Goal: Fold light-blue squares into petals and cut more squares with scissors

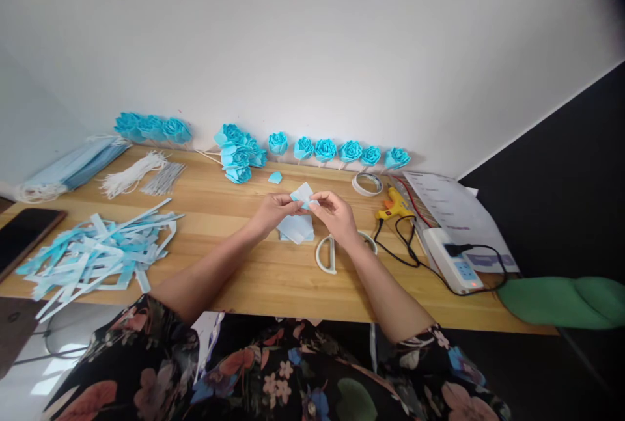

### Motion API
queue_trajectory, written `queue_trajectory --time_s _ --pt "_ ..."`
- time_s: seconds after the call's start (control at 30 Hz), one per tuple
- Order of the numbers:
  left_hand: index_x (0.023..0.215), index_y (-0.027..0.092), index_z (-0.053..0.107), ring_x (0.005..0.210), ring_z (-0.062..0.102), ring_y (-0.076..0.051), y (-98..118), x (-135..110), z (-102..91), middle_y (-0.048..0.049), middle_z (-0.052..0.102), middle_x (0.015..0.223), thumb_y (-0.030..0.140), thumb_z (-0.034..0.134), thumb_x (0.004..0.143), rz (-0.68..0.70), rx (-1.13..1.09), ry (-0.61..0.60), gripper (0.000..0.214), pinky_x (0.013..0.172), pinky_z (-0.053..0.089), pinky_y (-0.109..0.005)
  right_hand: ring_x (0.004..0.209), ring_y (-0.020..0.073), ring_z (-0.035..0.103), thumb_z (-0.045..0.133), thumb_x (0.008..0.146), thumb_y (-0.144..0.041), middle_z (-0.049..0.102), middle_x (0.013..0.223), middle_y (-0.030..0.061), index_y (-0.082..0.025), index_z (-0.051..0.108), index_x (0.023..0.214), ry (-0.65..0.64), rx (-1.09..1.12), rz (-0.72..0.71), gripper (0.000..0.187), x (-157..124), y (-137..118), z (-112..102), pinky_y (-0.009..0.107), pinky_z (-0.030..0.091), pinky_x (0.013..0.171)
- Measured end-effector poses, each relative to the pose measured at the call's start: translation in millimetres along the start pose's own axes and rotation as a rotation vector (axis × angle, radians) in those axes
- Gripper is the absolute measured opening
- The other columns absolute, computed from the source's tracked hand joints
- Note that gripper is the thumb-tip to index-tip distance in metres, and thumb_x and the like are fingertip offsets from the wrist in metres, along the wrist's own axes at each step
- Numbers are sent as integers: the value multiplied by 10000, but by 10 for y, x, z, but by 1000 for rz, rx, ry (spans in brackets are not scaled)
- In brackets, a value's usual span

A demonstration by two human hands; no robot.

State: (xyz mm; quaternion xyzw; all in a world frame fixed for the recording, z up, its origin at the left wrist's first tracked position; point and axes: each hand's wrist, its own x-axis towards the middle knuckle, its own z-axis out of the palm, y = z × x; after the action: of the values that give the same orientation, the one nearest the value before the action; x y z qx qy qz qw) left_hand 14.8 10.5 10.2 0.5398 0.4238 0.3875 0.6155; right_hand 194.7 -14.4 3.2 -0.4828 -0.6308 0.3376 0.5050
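A small white-and-blue piece of sheet material (303, 190) is held just above the worktop (254, 291), between the fingertips of both hands. The left hand (276, 209) pinches its lower left side, with the thumb against the fingers and little gap between them. The right hand (336, 214) grips its lower right edge in the same way, thumb and fingers nearly together. The piece's upper corner sticks up clear of both hands, pointing toward the wall (312, 50), and its white face shows most, with blue along the lower edge.

Below the held piece, on the near side, a small stack of similar pieces (296, 230) lies flat on the wood, between the two forearms. Scissors (333, 254) lie just to the right of that stack, partly hidden by the right forearm. A single blue cut piece (275, 177) rests beyond the left hand, apart from it.

Further back, six blue flowers on sticks (325, 149) stand in a row along the wall; a cluster of blue flowers (239, 153) lies to their left. Right of the right hand are a roll of tape (359, 188) and, farther out, a yellow glue gun (393, 205). A tangled heap of pale strips (105, 252) lies well left of the left hand.
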Motion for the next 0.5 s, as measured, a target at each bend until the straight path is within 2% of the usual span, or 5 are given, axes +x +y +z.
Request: queue_trajectory --time_s 0.13,0.27,0.37,0.5 --pt "716 129 740 640 587 -152 -6 10 3 -68 724 708 552 769 624 29 16 4 434 619 415 -258 841 192 662 660 801 -364 716 863 28 -205 658 794 13 -34 4 159 -2 21 -3 322 506 824" --pt "717 127 725 634 583 -151 -7 15 -7 -61 702 684 569 700 700 83 -8 10 444 641 428 -266 808 189 655 659 789 -350 711 831 26 -206 653 772 20 -55 13 145 -2 19 4 317 504 797" --pt "681 129 711 607 557 -135 -7 17 -14 -43 675 644 543 707 704 118 25 47 414 628 415 -256 785 181 638 656 786 -357 703 818 23 -208 653 771 20 -65 17 150 -4 23 10 301 498 760" --pt "768 132 728 587 552 -129 -2 11 -1 -32 679 666 531 743 663 67 -13 23 414 565 386 -239 715 158 596 644 796 -362 673 762 10 -204 656 776 23 -83 19 160 -12 40 12 274 472 692"
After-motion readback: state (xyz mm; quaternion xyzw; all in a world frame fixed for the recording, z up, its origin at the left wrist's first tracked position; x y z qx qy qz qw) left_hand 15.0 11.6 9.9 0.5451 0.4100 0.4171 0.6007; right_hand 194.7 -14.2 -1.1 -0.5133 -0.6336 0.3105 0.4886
